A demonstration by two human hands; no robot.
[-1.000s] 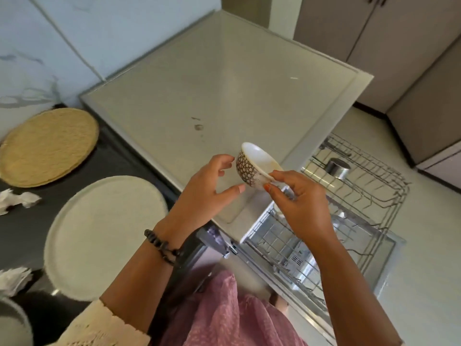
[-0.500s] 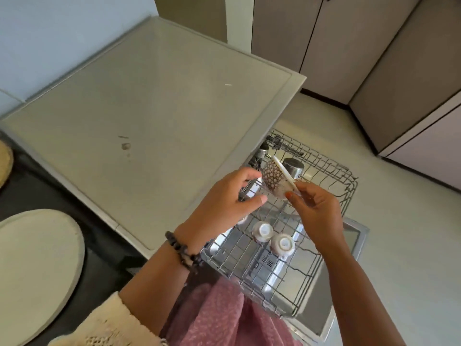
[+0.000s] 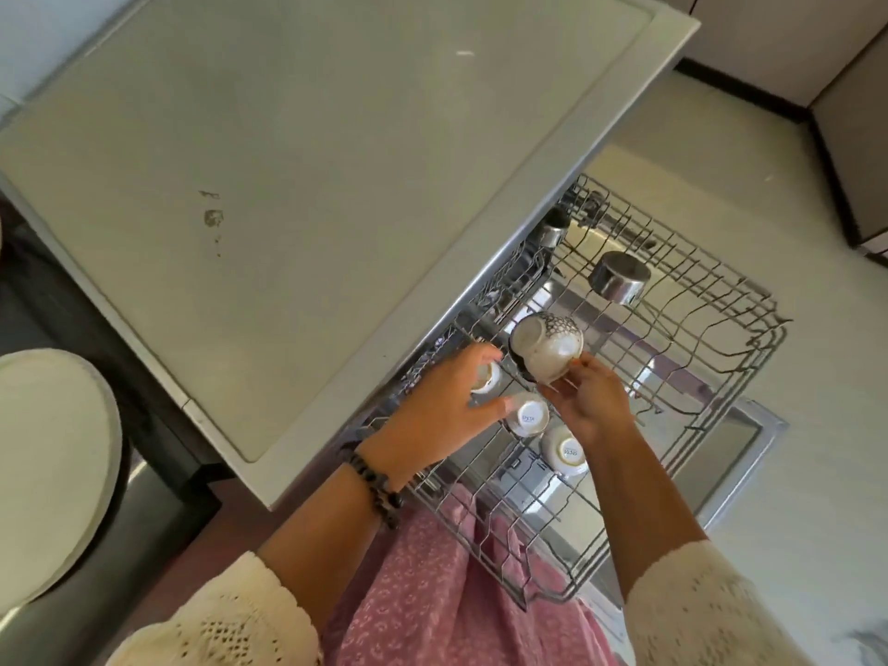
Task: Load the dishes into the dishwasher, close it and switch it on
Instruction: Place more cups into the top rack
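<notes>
Over the near part of the pulled-out wire rack (image 3: pixel 711 377), the right hand (image 3: pixel 588 408) pinches the patterned bowl (image 3: pixel 545 346) at its rim with curled fingers (image 3: pixel 560 384). The bowl is tipped, base facing up and toward the desk (image 3: pixel 312 185). The left hand (image 3: pixel 442 401) has fingers loosely spread, touching an upturned cup (image 3: pixel 528 418). Beyond the bowl, the rack holds a steel cup (image 3: pixel 620 276); the wires around it are bare.

We find print on two items only. The underside of the nearer upturned cup (image 3: pixel 567 453) in the dishwasher rack (image 3: pixel 749 300) carries a blue maker's mark that appears to read "VESIS". The upturned cup beside it (image 3: pixel 529 418) bears a similar blue mark, too blurred to read.
</notes>
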